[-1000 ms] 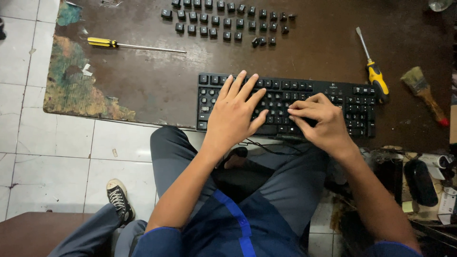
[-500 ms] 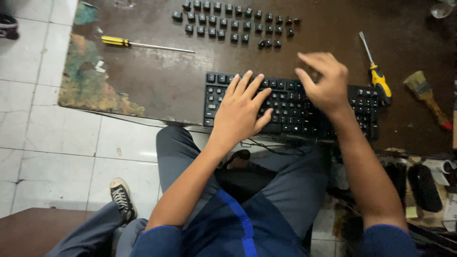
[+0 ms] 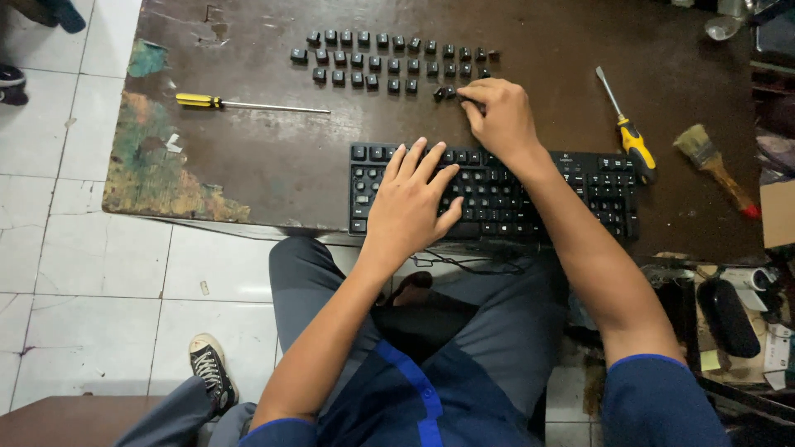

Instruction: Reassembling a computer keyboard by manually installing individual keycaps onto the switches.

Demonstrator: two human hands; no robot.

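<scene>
A black keyboard (image 3: 596, 190) lies at the near edge of a worn brown table (image 3: 273, 157). My left hand (image 3: 410, 203) rests flat on its left half, fingers spread. My right hand (image 3: 497, 116) reaches beyond the keyboard to the rows of loose black keycaps (image 3: 381, 58) laid out on the table; its fingertips touch the keycaps at the right end of the lowest row. Whether a keycap is pinched between the fingers is hidden.
A yellow-handled screwdriver (image 3: 248, 105) lies left of the keycaps. Another yellow-and-black screwdriver (image 3: 628, 132) and a paintbrush (image 3: 712, 165) lie to the right of the keyboard. Clutter sits low at the right (image 3: 737, 314). White floor tiles and my shoe (image 3: 207, 368) show at left.
My right hand has left the keyboard's middle and moved up and away to the loose keycaps beyond it. My left hand stays on the keyboard.
</scene>
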